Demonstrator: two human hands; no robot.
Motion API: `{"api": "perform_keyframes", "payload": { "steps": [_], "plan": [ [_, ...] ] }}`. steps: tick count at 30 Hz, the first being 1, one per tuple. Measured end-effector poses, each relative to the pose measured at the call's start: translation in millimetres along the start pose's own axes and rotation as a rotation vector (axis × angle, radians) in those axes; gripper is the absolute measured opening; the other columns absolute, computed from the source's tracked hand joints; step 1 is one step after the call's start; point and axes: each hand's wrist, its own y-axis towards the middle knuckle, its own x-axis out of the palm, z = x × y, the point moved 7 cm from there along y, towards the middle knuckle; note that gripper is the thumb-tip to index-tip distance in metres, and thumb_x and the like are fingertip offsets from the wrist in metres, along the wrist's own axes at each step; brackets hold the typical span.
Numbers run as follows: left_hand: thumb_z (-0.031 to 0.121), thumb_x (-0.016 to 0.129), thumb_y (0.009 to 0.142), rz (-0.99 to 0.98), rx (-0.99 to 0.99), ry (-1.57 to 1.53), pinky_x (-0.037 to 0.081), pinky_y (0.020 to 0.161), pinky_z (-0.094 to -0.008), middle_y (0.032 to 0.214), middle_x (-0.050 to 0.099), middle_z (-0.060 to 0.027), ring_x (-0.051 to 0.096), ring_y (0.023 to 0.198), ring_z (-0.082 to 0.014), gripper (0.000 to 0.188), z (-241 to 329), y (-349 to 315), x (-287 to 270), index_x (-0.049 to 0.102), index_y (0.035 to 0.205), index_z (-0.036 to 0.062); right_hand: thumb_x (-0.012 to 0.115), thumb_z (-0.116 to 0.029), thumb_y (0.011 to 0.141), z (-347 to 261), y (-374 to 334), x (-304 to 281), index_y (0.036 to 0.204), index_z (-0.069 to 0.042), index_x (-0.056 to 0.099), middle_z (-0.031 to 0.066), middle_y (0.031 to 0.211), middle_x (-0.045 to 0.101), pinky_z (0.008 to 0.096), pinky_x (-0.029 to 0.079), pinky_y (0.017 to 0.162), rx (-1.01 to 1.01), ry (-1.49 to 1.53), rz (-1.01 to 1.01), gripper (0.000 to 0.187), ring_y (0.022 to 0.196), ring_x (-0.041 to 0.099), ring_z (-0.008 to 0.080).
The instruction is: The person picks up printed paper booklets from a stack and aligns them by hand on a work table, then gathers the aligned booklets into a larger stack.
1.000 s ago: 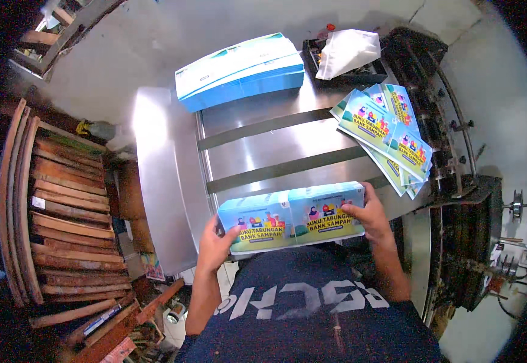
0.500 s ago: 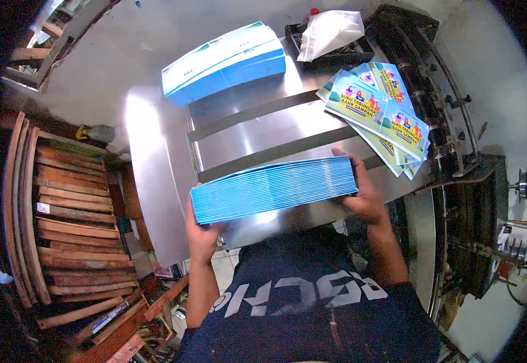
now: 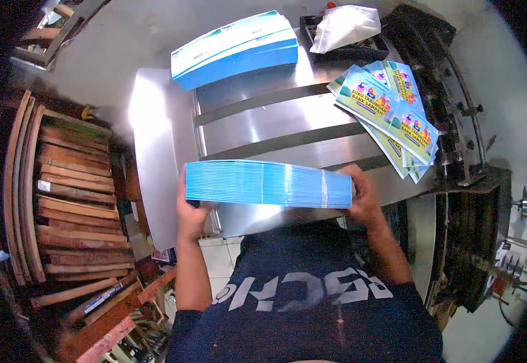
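Note:
Between my two hands is a thick stack of booklets (image 3: 263, 184), its light-blue edges facing me over the near part of a metal table (image 3: 239, 130). My left hand (image 3: 192, 213) grips the stack's left end, with the thumb low and the other fingers partly hidden behind it. Around the right end closes my right hand (image 3: 365, 196), its fingertips partly out of sight. At the far side lies a larger stack of white-and-blue printed sheets or booklets (image 3: 239, 57). Several colourful booklets (image 3: 390, 115) are spread in an overlapping pile on the right.
A black tray (image 3: 351, 55) with a crumpled white bag (image 3: 348, 27) sits at the back. Dark machine rails (image 3: 445, 103) run along the table's right side. Wooden slats (image 3: 79, 212) fill a rack on the left. Dark strips (image 3: 263, 142) cross the tabletop.
The held stack has turned: its left end has risen and its right end dropped, so it no longer slants up to the right. Both hands still hold it. The surroundings have shifted slightly in view.

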Motion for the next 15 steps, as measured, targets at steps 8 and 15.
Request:
{"api": "perform_keyframes", "payload": {
  "steps": [8,15],
  "plan": [
    [0.014,0.083,0.065,-0.118,0.243,0.683,0.025,0.113,-0.0509,0.154,0.027,-0.0176,0.029,0.141,-0.0306,0.110,71,-9,7,0.016,0.152,0.0088,0.082,-0.020,0.064,20,-24,15,0.108,-0.009,0.056,0.0105,0.102,0.056,0.0373,0.043,0.086,-0.193,0.133,-0.015,0.052,0.096,0.055,0.0261],
    [0.021,0.082,0.061,-0.311,0.347,1.289,0.014,0.114,-0.0570,0.156,0.025,-0.0108,0.024,0.144,-0.0301,0.097,89,-26,91,0.034,0.146,0.0109,0.085,-0.020,0.062,12,-18,16,0.117,-0.010,0.052,0.0108,0.106,0.055,0.0383,0.042,0.092,-0.241,0.050,-0.195,0.065,0.102,0.054,0.0285]
  ]
}}
